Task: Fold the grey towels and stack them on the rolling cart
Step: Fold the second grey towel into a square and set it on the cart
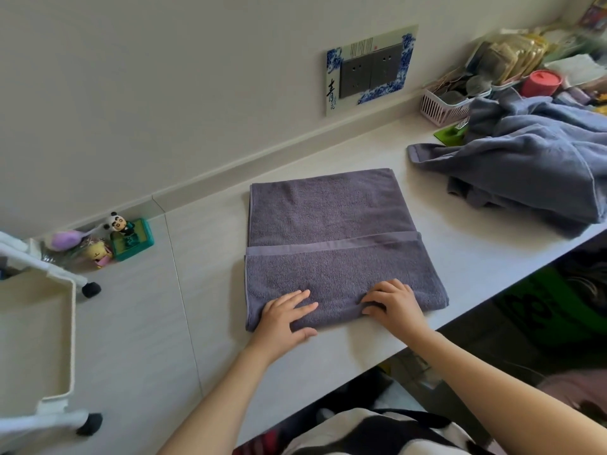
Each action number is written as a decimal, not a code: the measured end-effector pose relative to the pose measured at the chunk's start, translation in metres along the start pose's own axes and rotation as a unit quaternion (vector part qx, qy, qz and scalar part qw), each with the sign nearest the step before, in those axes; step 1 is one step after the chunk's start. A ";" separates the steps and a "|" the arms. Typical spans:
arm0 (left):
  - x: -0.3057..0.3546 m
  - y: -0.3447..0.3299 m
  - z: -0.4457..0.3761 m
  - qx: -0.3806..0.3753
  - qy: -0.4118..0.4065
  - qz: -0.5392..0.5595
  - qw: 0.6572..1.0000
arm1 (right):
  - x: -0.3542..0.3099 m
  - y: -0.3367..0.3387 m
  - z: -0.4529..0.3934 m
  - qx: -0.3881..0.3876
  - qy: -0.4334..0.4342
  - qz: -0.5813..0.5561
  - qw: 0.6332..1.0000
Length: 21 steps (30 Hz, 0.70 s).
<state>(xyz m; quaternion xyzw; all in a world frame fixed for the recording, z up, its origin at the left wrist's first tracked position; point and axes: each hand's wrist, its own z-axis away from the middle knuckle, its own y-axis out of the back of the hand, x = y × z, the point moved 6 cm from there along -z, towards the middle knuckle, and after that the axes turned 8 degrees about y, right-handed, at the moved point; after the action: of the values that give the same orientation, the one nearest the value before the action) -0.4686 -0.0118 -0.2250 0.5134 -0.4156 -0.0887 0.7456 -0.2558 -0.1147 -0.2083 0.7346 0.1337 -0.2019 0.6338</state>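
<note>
A grey towel [331, 244] lies flat on the white bench [203, 323], close to the bench's front edge and about midway along it. The near part of the towel is folded up over the rest, so its hemmed edge runs across the middle.

Both hands rest on the near edge of the towel. The left hand [285, 315] lies flat with straight fingers on the towel's near left corner, and its thumb is on the bench just in front of the towel. The right hand [394, 300] is beside it, a little to the right. Its fingers are bent and press down into the cloth, but I cannot tell if they pinch it. The two hands are near each other and do not touch.

At the right end of the bench is a loose pile [528, 165] of more grey towels, all rumpled. Behind the pile, by the wall, stand a pink basket [440, 108], a red cup [542, 82] and other blurry things.

At the left end of the bench, the white cart [70, 323] with black wheels is at the edge of the view. Small toys [108, 239] sit by the wall near it; one is a panda figure on a green box.

On the wall behind the towel is a grey socket plate [371, 70] with a blue and white frame.
</note>
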 end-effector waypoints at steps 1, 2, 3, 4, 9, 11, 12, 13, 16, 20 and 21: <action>0.001 0.002 -0.001 -0.004 0.007 -0.003 1.000 | 0.001 0.000 -0.003 -0.009 -0.010 -0.003 1.000; 0.002 0.003 -0.003 -0.007 0.014 -0.003 1.000 | 0.002 0.000 -0.005 -0.019 -0.020 -0.008 1.000; 0.002 0.003 -0.005 -0.005 0.023 0.001 1.000 | 0.002 0.000 -0.006 -0.023 -0.027 -0.013 0.999; 0.002 0.005 -0.006 0.004 0.030 0.006 1.000 | 0.001 0.001 -0.007 -0.022 -0.033 -0.020 0.999; 0.007 0.009 -0.006 0.045 0.087 0.035 0.995 | 0.000 0.005 -0.005 -0.034 -0.062 -0.054 0.996; 0.012 0.013 -0.006 0.034 0.105 0.025 0.994 | -0.001 0.008 -0.005 -0.047 -0.068 -0.054 0.995; 0.017 0.015 -0.006 0.015 0.103 0.004 0.995 | -0.002 0.009 -0.004 -0.061 -0.071 -0.054 0.994; 0.021 0.017 -0.005 -0.014 0.102 -0.017 0.995 | -0.004 0.010 -0.002 -0.083 -0.075 -0.055 0.992; 0.030 0.023 0.005 -0.129 0.149 -0.001 0.980 | -0.010 0.017 0.004 -0.182 -0.090 -0.049 0.978; 0.041 0.028 0.031 -0.285 0.200 0.130 0.928 | -0.035 0.035 0.015 -0.319 -0.067 -0.074 0.943; 0.043 0.031 0.037 -0.308 0.214 0.163 0.912 | -0.042 0.042 0.016 -0.346 -0.070 -0.095 0.931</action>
<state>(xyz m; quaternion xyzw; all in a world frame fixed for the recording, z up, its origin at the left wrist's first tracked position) -0.4771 -0.0472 -0.1712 0.1896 -0.2762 0.0226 0.9419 -0.2756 -0.1350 -0.1541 0.4376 0.2198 -0.2530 0.8344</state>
